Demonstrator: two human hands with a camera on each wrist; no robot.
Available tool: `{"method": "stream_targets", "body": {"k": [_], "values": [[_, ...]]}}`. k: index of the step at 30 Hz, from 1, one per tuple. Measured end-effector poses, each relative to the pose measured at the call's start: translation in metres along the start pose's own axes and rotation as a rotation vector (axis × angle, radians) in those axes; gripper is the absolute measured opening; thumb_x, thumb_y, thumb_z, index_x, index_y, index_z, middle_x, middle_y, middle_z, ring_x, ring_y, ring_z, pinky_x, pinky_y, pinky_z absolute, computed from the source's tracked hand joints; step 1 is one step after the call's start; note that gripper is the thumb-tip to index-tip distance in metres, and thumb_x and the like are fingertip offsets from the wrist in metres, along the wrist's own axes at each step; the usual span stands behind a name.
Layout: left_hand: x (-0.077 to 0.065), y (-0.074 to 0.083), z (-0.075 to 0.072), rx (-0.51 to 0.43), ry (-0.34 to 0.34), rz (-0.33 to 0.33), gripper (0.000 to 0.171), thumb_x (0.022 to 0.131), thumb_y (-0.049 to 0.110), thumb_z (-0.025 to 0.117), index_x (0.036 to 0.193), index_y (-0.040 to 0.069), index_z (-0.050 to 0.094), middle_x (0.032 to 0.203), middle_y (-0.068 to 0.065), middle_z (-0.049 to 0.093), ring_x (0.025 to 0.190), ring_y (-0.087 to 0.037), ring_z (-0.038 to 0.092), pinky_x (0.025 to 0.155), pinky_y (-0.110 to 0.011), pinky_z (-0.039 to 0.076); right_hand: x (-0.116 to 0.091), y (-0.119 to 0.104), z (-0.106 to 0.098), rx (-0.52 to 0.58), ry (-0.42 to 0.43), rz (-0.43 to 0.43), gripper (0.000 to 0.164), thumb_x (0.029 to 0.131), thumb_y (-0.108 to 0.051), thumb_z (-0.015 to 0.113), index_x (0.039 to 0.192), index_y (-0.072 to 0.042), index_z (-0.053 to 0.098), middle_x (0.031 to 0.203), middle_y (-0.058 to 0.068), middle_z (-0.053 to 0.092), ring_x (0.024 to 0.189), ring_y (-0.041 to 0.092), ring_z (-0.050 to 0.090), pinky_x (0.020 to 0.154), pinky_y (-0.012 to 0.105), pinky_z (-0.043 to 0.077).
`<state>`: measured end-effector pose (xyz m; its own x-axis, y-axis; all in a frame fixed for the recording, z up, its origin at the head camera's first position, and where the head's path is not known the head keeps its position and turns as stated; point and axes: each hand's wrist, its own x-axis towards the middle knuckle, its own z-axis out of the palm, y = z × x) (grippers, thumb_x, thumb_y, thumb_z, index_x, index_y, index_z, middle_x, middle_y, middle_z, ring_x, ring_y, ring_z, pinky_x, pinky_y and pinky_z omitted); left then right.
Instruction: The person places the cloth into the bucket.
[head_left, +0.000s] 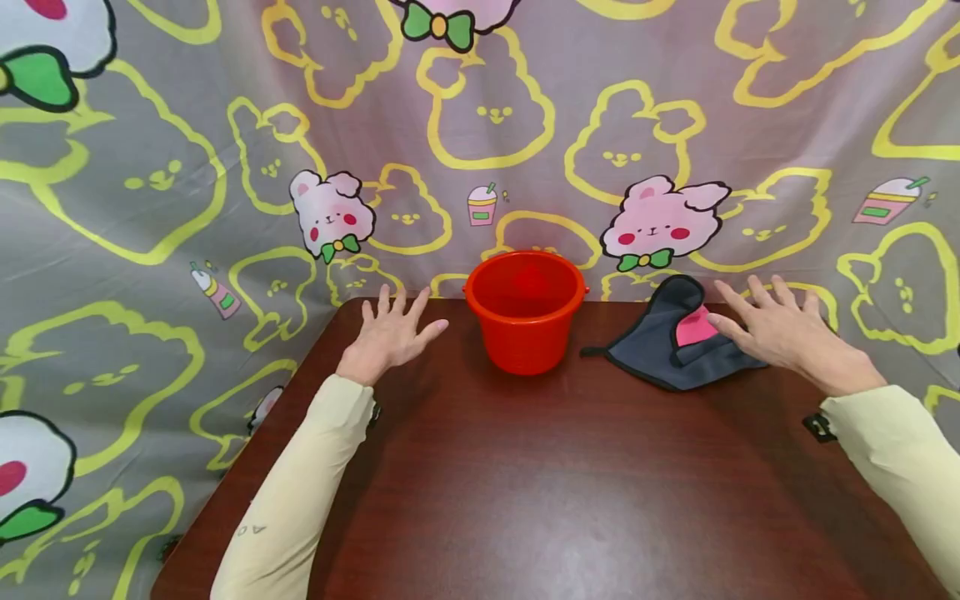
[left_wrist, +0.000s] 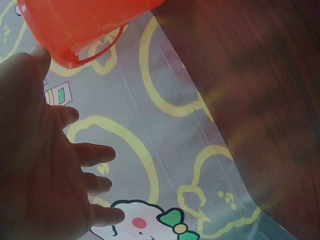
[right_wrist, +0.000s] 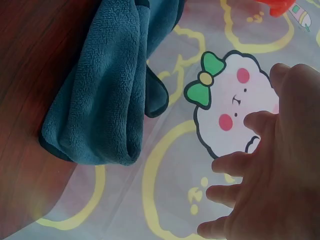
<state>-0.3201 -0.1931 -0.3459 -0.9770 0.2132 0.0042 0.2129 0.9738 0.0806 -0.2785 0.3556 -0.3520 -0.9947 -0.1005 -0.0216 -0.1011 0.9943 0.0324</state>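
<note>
A red plastic bucket [head_left: 525,333] stands upright at the back of the table, its handle [left_wrist: 102,52] hanging down behind in the left wrist view. Left of it, my left hand [head_left: 390,333] is held with fingers spread, holding nothing. To the right of the bucket lies a crumpled dark blue-grey cloth [head_left: 660,358], folded over itself, with a pink patch [head_left: 695,327] and a black edge. My right hand [head_left: 783,329] spreads its fingers at the cloth's right side, and the thumb overlaps the cloth in the head view. In the right wrist view the cloth's fuzzy pile shows, apart from the fingers.
The dark brown wooden table [head_left: 540,492] stretches toward me and reflects light. A grey curtain [head_left: 517,192] printed with yellow outlines and white rabbit heads hangs right behind the table's back edge and along its left side.
</note>
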Motion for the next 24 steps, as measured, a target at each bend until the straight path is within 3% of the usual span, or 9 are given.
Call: {"method": "stream_targets", "body": {"k": [11, 16, 24], "values": [[-0.002, 0.018, 0.006, -0.055, 0.054, 0.036, 0.083, 0.092, 0.073, 0.030, 0.159, 0.029, 0.008, 0.164, -0.018, 0.013, 0.151, -0.045, -0.002, 0.117, -0.069, 0.003, 0.006, -0.007, 0.011, 0.047, 0.028, -0.035, 0.091, 0.091, -0.077, 0.015, 0.158, -0.015, 0.005, 0.150, 0.041, 0.016, 0.136, 0.062, 0.007, 0.101, 0.081, 0.006], [0.000, 0.028, 0.008, -0.117, 0.130, 0.064, 0.080, 0.094, 0.069, 0.033, 0.158, 0.026, 0.013, 0.161, -0.018, 0.020, 0.150, -0.045, 0.007, 0.117, -0.069, 0.010, 0.010, -0.013, 0.016, 0.130, 0.050, -0.053, 0.085, 0.096, -0.069, 0.023, 0.157, -0.010, 0.011, 0.151, 0.040, 0.016, 0.136, 0.060, 0.011, 0.102, 0.079, 0.012], [0.003, 0.044, 0.013, -0.216, 0.181, 0.088, 0.078, 0.095, 0.066, 0.032, 0.158, 0.024, 0.013, 0.161, -0.016, 0.023, 0.149, -0.045, 0.013, 0.117, -0.067, 0.016, 0.012, -0.015, 0.024, 0.247, 0.099, -0.080, 0.082, 0.100, -0.057, 0.037, 0.155, -0.002, 0.014, 0.148, 0.045, 0.018, 0.131, 0.066, 0.018, 0.104, 0.077, 0.022]]}}
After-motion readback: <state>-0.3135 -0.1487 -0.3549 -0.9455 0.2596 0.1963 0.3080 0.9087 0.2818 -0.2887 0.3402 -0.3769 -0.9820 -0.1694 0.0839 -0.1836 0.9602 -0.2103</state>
